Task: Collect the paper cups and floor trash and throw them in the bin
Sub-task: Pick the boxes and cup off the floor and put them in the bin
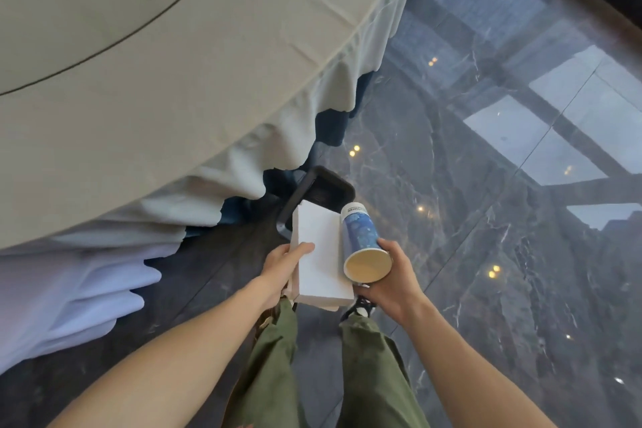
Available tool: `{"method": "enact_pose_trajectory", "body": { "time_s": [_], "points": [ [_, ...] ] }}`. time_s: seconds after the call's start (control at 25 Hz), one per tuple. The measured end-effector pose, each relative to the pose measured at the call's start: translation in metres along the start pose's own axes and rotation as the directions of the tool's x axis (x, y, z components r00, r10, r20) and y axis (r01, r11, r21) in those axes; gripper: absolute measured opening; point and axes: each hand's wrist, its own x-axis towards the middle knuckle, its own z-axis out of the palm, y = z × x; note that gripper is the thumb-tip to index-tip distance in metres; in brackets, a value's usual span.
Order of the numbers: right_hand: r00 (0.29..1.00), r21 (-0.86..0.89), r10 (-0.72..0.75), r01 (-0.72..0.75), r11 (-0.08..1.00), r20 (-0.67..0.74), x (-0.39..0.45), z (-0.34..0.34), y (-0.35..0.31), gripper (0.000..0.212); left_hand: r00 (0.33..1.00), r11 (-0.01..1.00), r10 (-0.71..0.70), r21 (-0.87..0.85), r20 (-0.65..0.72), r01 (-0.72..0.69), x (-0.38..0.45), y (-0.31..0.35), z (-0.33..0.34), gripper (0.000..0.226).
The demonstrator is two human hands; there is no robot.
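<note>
Two hands, left gripping white box, right gripping cup

Blue paper cup tilted beside white box, above dark bin

The floor is dark, veined stone, polished glossy enough to mirror lights. The tablecloth is matt, pale cloth, creased at its edge. The cup is smooth printed paper, the box matt white card, the bin dark matt plastic.
</note>
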Motion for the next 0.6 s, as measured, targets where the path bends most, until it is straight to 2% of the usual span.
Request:
{"method": "enact_pose_trajectory", "body": {
  "time_s": [0.12,0.2,0.28,0.44,0.6],
  "points": [
    [1.000,0.017,-0.018,0.018,1.000,-0.004,0.022,0.008,0.009,0.045,0.999,0.999,-0.030,-0.030,0.016,0.031,0.031,0.001,-0.006,0.060],
    [0.999,-0.003,-0.045,0.045,0.999,-0.008,0.043,0.010,0.011,0.054,0.998,0.997,-0.063,-0.049,0.026,0.064,0.054,-0.002,-0.003,0.069],
    [0.998,-0.053,-0.066,0.065,0.996,-0.006,0.063,0.011,0.010,0.062,0.994,0.990,-0.101,-0.095,0.051,0.106,0.072,-0.004,0.001,0.063],
    [0.994,-0.165,-0.107,0.099,0.981,-0.039,0.097,0.018,0.010,0.059,0.984,0.976,-0.156,-0.139,0.082,0.166,0.108,-0.001,0.001,0.061],
    [0.991,-0.158,-0.128,0.121,0.980,-0.035,0.115,0.028,0.006,0.065,0.978,0.965,-0.168,-0.180,0.122,0.189,0.129,0.008,0.001,0.062]
  ]
}}
